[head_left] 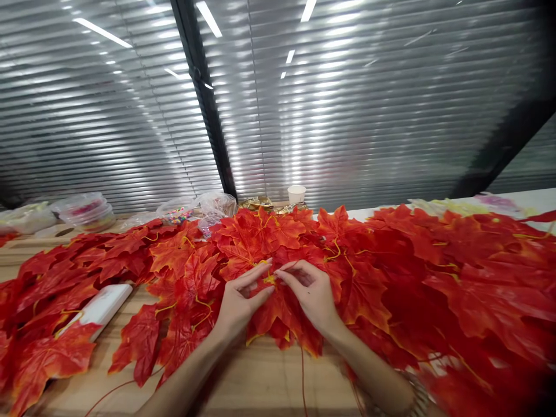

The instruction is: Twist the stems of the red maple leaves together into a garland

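A wide heap of red and orange artificial maple leaves with yellow stems covers the wooden table. My left hand and my right hand meet over the middle of the heap, fingertips pinching a small yellow stem of one leaf between them. A thin red string runs down from under the leaves toward the table's front edge, between my forearms.
A white flat rectangular object lies among leaves at the left. Clear plastic containers and bags with beads stand along the back left. A white paper cup sits at the back by the blinds.
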Available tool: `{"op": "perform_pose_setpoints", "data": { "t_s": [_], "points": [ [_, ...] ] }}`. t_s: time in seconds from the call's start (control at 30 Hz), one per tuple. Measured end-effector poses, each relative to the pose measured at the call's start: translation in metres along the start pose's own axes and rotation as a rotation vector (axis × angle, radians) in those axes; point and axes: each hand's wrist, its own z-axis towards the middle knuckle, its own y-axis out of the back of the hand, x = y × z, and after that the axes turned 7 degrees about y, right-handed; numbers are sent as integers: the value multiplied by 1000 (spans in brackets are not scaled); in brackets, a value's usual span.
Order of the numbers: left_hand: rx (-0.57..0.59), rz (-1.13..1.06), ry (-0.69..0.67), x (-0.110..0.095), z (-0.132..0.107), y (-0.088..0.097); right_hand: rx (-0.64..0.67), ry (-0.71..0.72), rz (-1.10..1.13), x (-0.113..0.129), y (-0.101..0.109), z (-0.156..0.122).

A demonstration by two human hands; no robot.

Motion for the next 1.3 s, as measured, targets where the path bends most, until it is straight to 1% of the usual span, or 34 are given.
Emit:
{"op": "perform_pose_setpoints", "data": {
  "t_s": [0.1, 0.33, 0.53, 0.73, 0.9, 1.13, 1.3],
  "points": [
    [7, 3, 1, 2, 0, -1, 33, 28, -22, 0, 0, 0],
    [-2, 22, -15, 5, 0, 0, 84, 32, -60, -2, 0, 0],
    [-16, 47, -44, 4, -2, 0, 85, 70, -113, 0, 1, -1],
    [-43, 37, -104, 9, -3, -2, 106, 94, -140, -3, 0, -4],
    [-48, 20, -122, 11, -4, -3, 99, 139, -189, -3, 1, -5],
    [-87, 12, -114, 12, -7, -8, 103, 187, -235, 0, 0, -5],
    [-104, 19, -74, 10, -9, -11, 100, 142, -172, -5, 0, -6]
  ]
}}
